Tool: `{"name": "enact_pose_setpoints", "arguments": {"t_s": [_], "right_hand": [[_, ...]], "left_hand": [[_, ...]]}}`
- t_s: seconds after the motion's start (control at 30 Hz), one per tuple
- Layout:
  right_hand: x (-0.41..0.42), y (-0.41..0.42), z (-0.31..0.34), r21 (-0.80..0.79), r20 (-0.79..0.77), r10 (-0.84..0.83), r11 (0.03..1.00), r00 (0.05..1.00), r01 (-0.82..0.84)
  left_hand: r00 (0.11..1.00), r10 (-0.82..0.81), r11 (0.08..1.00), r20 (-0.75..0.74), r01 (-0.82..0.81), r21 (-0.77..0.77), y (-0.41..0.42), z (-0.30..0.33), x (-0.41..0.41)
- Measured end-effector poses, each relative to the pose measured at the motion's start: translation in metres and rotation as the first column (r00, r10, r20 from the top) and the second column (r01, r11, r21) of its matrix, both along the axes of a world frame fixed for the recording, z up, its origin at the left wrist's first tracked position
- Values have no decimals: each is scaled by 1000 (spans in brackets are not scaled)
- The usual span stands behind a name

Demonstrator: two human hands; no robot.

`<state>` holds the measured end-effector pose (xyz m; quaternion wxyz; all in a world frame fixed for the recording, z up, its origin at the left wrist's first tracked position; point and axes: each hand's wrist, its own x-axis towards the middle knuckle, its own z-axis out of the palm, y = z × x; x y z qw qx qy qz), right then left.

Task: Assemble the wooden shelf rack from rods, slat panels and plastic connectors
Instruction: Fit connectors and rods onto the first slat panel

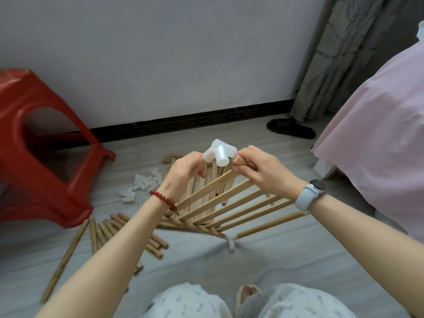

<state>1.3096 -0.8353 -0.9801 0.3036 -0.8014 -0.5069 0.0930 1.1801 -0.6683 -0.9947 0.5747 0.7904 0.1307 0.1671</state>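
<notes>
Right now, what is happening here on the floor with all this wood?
A person seated on the floor is building a rack. The left hand grips a white plastic multi-way connector, and the right hand pinches the end of a wooden rod at it, above a raised wooden slat panel. Loose wooden rods and spare white connectors lie beside a red plastic stool.

Setting: a home, most likely a bedroom. A bed corner draped in a pink sheet [378, 125] is showing at the right edge. A grey patterned curtain [339, 53] is hanging down to the tiled floor [298, 255] beside it. A black slipper [291, 128] is lying near the curtain hem. A red plastic stool [43, 143] is standing against the plain white wall [160, 53]. The person is sitting in printed pyjama trousers [190, 301], a foot in a house slipper [247, 294].
</notes>
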Motion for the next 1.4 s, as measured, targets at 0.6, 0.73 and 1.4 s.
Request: {"name": "enact_pose_setpoints", "arguments": {"t_s": [0.6, 0.73, 1.4], "right_hand": [[-69, 52, -58, -511, 93, 195, 851, 976, -121], [-68, 47, -61, -527, 180, 287, 836, 941, -154], [-57, 31, -75, -450, 252, 316, 875, 915, -179]], "left_hand": [[748, 334, 908, -573, -419, -18, 1, -61, -20], [756, 384, 878, -530, -477, -44, -1, -73, -27], [815, 252, 967, -522, -238, 94, -18, -78, -26]]}}
